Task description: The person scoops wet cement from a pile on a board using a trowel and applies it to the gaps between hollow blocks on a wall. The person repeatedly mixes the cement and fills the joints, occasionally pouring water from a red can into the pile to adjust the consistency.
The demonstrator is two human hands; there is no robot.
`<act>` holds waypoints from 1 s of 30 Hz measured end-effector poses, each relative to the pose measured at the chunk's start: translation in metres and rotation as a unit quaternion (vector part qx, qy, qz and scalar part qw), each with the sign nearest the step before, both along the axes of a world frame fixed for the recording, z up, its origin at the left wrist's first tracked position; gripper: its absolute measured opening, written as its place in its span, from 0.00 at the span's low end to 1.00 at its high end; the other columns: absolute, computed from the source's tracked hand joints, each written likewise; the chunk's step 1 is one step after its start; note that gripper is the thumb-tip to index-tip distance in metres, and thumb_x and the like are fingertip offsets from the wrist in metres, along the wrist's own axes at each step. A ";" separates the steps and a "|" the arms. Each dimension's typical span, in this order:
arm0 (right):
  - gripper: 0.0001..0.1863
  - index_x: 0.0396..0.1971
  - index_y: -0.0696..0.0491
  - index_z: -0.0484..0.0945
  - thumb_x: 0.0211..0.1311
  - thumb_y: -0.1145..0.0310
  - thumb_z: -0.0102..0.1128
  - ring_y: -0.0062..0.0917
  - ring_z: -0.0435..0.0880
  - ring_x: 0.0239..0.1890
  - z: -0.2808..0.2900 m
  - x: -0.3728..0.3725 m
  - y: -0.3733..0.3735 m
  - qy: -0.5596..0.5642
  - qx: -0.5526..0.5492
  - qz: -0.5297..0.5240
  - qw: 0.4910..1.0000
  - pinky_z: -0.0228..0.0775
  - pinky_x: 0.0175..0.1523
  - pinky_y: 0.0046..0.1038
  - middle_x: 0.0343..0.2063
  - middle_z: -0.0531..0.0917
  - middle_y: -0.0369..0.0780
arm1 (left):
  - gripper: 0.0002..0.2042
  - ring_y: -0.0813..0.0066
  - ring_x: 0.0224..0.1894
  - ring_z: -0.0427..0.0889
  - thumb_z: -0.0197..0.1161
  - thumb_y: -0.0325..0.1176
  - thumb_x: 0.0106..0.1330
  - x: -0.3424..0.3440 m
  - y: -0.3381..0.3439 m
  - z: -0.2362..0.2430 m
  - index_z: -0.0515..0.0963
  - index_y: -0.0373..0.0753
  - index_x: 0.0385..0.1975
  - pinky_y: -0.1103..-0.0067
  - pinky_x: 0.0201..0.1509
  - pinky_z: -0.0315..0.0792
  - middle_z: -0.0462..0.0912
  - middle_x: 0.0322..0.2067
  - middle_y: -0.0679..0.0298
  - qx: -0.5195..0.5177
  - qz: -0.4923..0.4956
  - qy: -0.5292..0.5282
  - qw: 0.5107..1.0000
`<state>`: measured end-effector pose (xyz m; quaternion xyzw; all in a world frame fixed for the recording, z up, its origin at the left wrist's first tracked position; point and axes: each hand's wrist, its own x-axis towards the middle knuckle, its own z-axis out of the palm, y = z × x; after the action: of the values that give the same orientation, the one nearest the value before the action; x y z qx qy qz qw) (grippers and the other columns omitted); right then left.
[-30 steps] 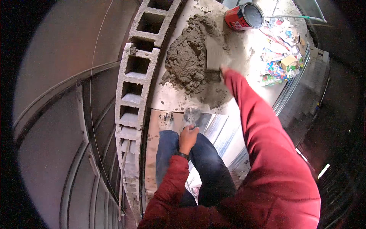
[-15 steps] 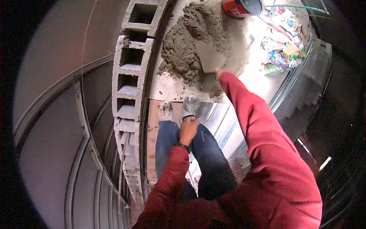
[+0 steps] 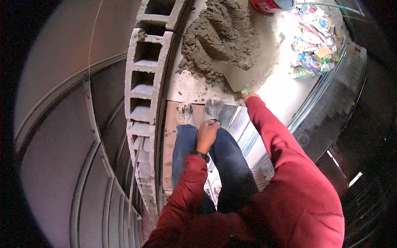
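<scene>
Your right grip [image 3: 250, 96] was wrapped around the handle end of a trowel [image 3: 237, 77], its blade low against the near edge of a grey mortar heap [image 3: 206, 39] on a pale floor surface [image 3: 285, 76], seemingly angled so its face met the mix flat. Your left grip [image 3: 208, 132] was curled in front of your right leg, perhaps for balance; whether it held anything could not be told. You had one trowel, one heap, two spattered shoes [image 3: 185, 113] and one red bucket [image 3: 266, 5], cut off above. One hollow-block wall [image 3: 165, 53] stood left; the scraps [image 3: 316, 53] at right were too jumbled to count.
</scene>
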<state>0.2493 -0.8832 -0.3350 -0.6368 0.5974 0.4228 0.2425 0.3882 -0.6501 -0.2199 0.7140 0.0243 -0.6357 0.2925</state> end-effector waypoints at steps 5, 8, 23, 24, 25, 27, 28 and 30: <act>0.33 0.43 0.57 0.78 0.62 0.40 0.37 0.47 0.75 0.49 0.032 0.027 0.020 -0.135 0.028 0.062 0.989 0.65 0.53 0.41 0.42 0.79 0.54 | 0.21 0.57 0.39 0.81 0.59 0.45 0.57 -0.018 0.007 -0.001 0.77 0.29 0.38 0.72 0.45 0.70 0.82 0.32 0.49 0.003 0.033 0.012 0.999; 0.30 0.46 0.53 0.75 0.62 0.42 0.40 0.48 0.74 0.51 0.017 0.114 0.008 -0.202 -0.020 0.022 0.979 0.66 0.54 0.44 0.49 0.76 0.50 | 0.22 0.57 0.41 0.80 0.59 0.45 0.57 -0.028 0.012 -0.011 0.76 0.29 0.39 0.73 0.46 0.70 0.81 0.34 0.48 -0.007 0.024 0.027 0.999; 0.33 0.18 0.51 0.73 0.55 0.32 0.44 0.28 0.64 0.09 -0.008 0.072 0.154 -0.133 0.275 -0.342 0.889 0.59 0.17 0.33 0.10 0.68 0.39 | 0.16 0.52 0.37 0.78 0.58 0.44 0.57 -0.008 0.052 -0.027 0.77 0.35 0.30 0.66 0.42 0.69 0.80 0.31 0.52 0.039 -0.188 -0.155 0.969; 0.37 0.21 0.55 0.77 0.55 0.31 0.43 0.33 0.72 0.15 -0.054 0.076 0.163 -0.118 0.293 -0.354 0.880 0.65 0.25 0.37 0.14 0.75 0.42 | 0.16 0.52 0.39 0.78 0.58 0.44 0.57 0.001 0.046 -0.024 0.77 0.35 0.32 0.66 0.43 0.69 0.80 0.33 0.51 0.059 -0.185 -0.141 0.971; 0.41 0.30 0.59 0.81 0.56 0.31 0.40 0.39 0.80 0.30 -0.096 0.085 0.174 -0.238 0.124 -0.254 0.929 0.69 0.42 0.39 0.25 0.82 0.48 | 0.17 0.51 0.41 0.78 0.58 0.45 0.57 0.010 0.041 -0.022 0.77 0.35 0.34 0.66 0.45 0.69 0.80 0.34 0.50 0.082 -0.182 -0.126 0.972; 0.42 0.43 0.61 0.78 0.56 0.32 0.40 0.43 0.78 0.45 -0.171 0.117 0.142 -0.261 0.104 -0.224 0.933 0.62 0.56 0.37 0.38 0.81 0.54 | 0.22 0.52 0.47 0.77 0.57 0.46 0.55 0.032 -0.002 -0.004 0.76 0.37 0.45 0.67 0.49 0.70 0.80 0.41 0.48 0.109 -0.227 -0.109 0.962; 0.37 0.36 0.58 0.77 0.57 0.34 0.43 0.38 0.74 0.36 -0.164 0.148 0.131 -0.296 0.100 -0.284 0.906 0.60 0.45 0.35 0.30 0.77 0.48 | 0.22 0.52 0.46 0.78 0.57 0.45 0.55 0.033 0.004 -0.006 0.76 0.37 0.45 0.67 0.49 0.70 0.80 0.40 0.49 0.111 -0.222 -0.107 0.963; 0.28 0.24 0.52 0.73 0.58 0.39 0.48 0.27 0.67 0.16 -0.143 0.194 0.088 -0.326 0.117 -0.498 0.795 0.55 0.23 0.29 0.14 0.70 0.38 | 0.23 0.52 0.45 0.78 0.58 0.45 0.55 0.031 0.007 -0.010 0.75 0.37 0.46 0.68 0.48 0.70 0.81 0.39 0.49 0.089 -0.219 -0.099 0.967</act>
<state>0.4430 -0.7952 -0.4777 -0.3183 0.6635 0.0775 0.6727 0.4188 -0.6429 -0.2296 0.7847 -0.1052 -0.6053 0.0823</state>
